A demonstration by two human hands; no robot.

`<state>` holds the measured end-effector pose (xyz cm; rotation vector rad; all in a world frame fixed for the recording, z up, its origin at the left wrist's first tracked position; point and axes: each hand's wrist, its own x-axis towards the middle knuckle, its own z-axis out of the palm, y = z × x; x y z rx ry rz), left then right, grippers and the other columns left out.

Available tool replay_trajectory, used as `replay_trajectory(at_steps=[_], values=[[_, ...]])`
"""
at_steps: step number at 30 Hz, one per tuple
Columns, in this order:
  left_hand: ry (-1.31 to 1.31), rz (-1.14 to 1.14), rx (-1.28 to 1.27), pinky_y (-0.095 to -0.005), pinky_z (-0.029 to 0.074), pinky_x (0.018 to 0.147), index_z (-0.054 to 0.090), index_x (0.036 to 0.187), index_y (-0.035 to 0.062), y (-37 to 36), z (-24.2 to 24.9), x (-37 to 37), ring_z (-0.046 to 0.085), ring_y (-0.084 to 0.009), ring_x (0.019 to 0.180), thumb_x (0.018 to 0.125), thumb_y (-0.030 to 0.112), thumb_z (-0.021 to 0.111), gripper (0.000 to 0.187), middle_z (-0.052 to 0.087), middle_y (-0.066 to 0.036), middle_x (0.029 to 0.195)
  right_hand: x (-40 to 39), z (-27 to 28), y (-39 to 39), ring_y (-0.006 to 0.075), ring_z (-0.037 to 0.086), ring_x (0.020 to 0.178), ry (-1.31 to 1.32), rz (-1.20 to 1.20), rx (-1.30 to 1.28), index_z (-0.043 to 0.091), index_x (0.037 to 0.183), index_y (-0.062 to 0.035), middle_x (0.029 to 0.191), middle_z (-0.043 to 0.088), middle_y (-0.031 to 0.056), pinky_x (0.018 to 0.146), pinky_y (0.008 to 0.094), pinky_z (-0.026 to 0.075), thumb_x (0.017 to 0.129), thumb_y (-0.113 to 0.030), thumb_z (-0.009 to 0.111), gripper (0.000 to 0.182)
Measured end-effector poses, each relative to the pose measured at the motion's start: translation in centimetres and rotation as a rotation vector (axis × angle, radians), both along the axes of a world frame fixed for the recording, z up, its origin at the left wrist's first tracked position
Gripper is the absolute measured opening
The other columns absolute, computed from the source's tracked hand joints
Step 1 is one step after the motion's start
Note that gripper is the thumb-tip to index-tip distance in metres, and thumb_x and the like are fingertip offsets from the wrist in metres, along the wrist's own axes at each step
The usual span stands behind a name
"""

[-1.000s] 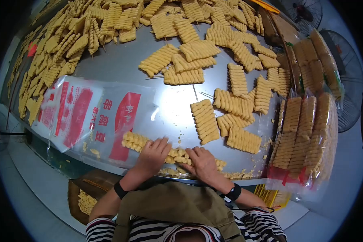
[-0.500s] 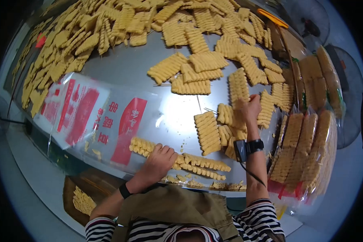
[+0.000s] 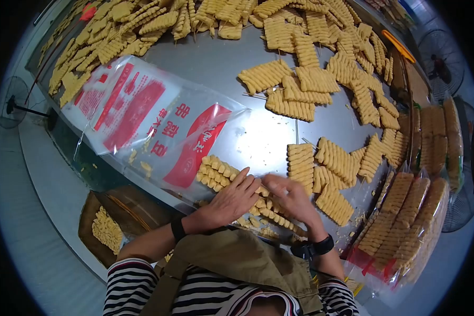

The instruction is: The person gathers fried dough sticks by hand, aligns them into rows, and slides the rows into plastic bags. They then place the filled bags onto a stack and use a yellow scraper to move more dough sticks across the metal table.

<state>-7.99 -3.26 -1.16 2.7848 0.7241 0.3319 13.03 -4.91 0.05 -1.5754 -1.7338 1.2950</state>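
Golden ridged slabs (image 3: 212,171) bunched at the near edge of the steel tabletop (image 3: 210,66), under both hands. Left hand (image 3: 235,198) laid over the middle of the bunch, fingers stretched across the top; can't tell if clamped or only pressing. Right hand (image 3: 290,197) just beside, bent over the right part; fingertips blurred, can't tell the grip. Near each other, not clasped. Printed clear bag (image 3: 142,108) lying flat to the left, right end reaching the slabs; can't tell if touching. Step in hand, by the look: squaring slabs into one even bundle. Next move probably calls for lining up the right end, one strip (image 3: 283,218) slanting out there, with light, even pressure; brittle-looking, easy to crumble. Broken bits (image 3: 254,221) alongside. Loose slabs (image 3: 300,166) beyond the right hand, big pile (image 3: 158,22) farther off, filled bags (image 3: 400,221) at right.
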Motion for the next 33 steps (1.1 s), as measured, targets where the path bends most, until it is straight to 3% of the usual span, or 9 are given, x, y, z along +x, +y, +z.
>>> replay_trajectory(at_steps=[2, 5, 9, 11, 15, 21, 27, 28, 33], values=[[-0.026, -0.002, 0.039, -0.0458, 0.03, 0.107, 0.058, 0.081, -0.0003, 0.2, -0.2, -0.1, 0.048, -0.0296, 0.106, 0.076, 0.01, 0.053, 0.012, 0.052, -0.018, 0.106, 2.0, -1.1, 0.9, 0.0357, 0.059, 0.093, -0.095, -0.135, 0.099, 0.049, 0.123, 0.0025, 0.102, 0.061, 0.0187, 0.08, 0.0443, 0.045, 0.088, -0.028, 0.063, 0.049], [-0.033, -0.018, 0.063, -0.0415, 0.035, 0.098, 0.056, 0.078, 0.0013, 0.1, -0.1, 0.0, 0.049, -0.0272, 0.1, 0.074, 0.01, 0.054, 0.01, 0.052, -0.016, 0.101, 3.7, -2.9, 1.7, 0.0342, 0.055, 0.097, -0.904, -0.289, 0.448, 0.047, 0.127, -0.0001, 0.104, 0.058, 0.0169, 0.082, 0.0449, 0.042, 0.077, -0.034, 0.073, 0.065], [0.009, -0.023, 0.055, -0.0373, 0.038, 0.088, 0.055, 0.075, 0.0026, 0.0, 0.5, -0.6, 0.049, -0.0251, 0.094, 0.073, 0.011, 0.055, 0.008, 0.051, -0.013, 0.096, 4.1, -1.7, 1.2, 0.0338, 0.054, 0.1, -0.836, -0.166, 0.089, 0.043, 0.133, -0.0017, 0.111, 0.057, 0.0199, 0.085, 0.0438, 0.042, 0.062, -0.026, 0.08, 0.084], [0.003, -0.006, 0.065, -0.0376, 0.039, 0.088, 0.055, 0.075, 0.0024, -0.1, 0.4, -1.1, 0.049, -0.0253, 0.093, 0.073, 0.011, 0.054, 0.008, 0.051, -0.013, 0.094, 5.3, 0.4, 0.7, 0.0287, 0.06, 0.096, -0.214, -0.102, -0.086, 0.041, 0.138, -0.0073, 0.109, 0.06, 0.0212, 0.085, 0.0394, 0.047, 0.063, -0.021, 0.072, 0.082], [0.099, -0.023, -0.045, -0.0455, 0.037, 0.096, 0.056, 0.083, -0.0012, 0.1, 0.5, -1.1, 0.05, -0.0325, 0.104, 0.073, 0.011, 0.054, 0.016, 0.054, -0.021, 0.107, 5.1, 1.6, -0.3, 0.0243, 0.064, 0.087, -0.115, 0.271, -0.392, 0.043, 0.136, -0.0056, 0.104, 0.065, 0.0168, 0.079, 0.0335, 0.05, 0.078, -0.022, 0.063, 0.064], [-0.007, -0.031, -0.14, -0.0491, 0.032, 0.102, 0.058, 0.092, -0.002, -0.1, -0.8, -1.4, 0.046, -0.0377, 0.114, 0.077, 0.013, 0.055, 0.022, 0.051, -0.023, 0.116, -0.3, -1.1, -4.0, 0.03, 0.063, 0.059, -0.401, -0.222, 0.22, 0.068, 0.077, -0.0052, 0.065, 0.064, 0.0124, 0.054, 0.0376, 0.049, 0.083, -0.046, 0.065, 0.042], [-0.161, 0.303, -0.502, -0.046, 0.031, 0.104, 0.057, 0.098, -0.0024, -0.7, -1.6, -1.5, 0.044, -0.0354, 0.121, 0.073, 0.008, 0.061, 0.027, 0.047, -0.026, 0.124, -0.2, -2.0, -4.8, 0.0281, 0.062, 0.055, -0.416, -0.237, 0.295, 0.068, 0.081, -0.0055, 0.062, 0.063, 0.0106, 0.051, 0.0362, 0.048, 0.083, -0.043, 0.065, 0.038], [-0.033, 0.101, -0.085, -0.0405, 0.038, 0.097, 0.056, 0.099, -0.0029, 0.2, 1.0, -0.5, 0.051, -0.0333, 0.108, 0.063, 0.003, 0.067, 0.038, 0.054, -0.021, 0.109, -0.4, -1.9, -4.8, 0.0282, 0.062, 0.056, -0.397, -0.225, 0.303, 0.068, 0.08, -0.0052, 0.062, 0.063, 0.0102, 0.051, 0.0362, 0.048, 0.084, -0.043, 0.065, 0.038], [0.085, 0.017, -0.181, -0.0378, 0.041, 0.083, 0.057, 0.094, 0.0002, 1.4, 1.2, 0.0, 0.053, -0.0293, 0.091, 0.053, 0.0, 0.07, 0.043, 0.055, -0.012, 0.089, 1.6, -0.5, -4.1, 0.0227, 0.064, 0.063, -0.121, -0.194, 0.029, 0.07, 0.09, -0.0036, 0.072, 0.067, 0.0131, 0.057, 0.0321, 0.049, 0.087, -0.037, 0.064, 0.034]])
